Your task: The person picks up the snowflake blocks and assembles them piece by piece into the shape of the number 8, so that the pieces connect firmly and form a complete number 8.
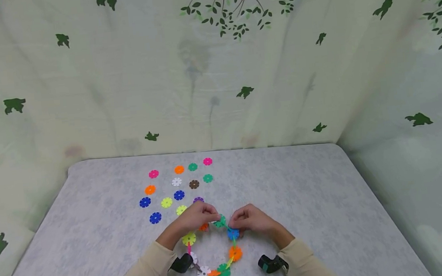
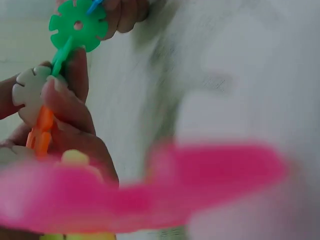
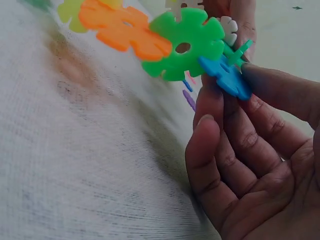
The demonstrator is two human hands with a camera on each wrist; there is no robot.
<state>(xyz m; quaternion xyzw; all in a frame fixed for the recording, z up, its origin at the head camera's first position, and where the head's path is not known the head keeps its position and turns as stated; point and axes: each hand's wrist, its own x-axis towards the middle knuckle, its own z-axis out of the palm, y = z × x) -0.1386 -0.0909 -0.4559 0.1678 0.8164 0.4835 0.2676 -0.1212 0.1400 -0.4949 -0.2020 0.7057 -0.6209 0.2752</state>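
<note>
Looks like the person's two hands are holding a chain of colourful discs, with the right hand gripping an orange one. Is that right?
Not quite: the right hand grips a blue disc, not an orange one, as the right wrist view shows. It and the left hand do hold the chain of colourful discs.

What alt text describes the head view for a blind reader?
A person's left hand and right hand hold a ring-shaped chain of linked coloured discs at a grey table; loose discs lie beyond, before a leaf-print cloth.
</note>
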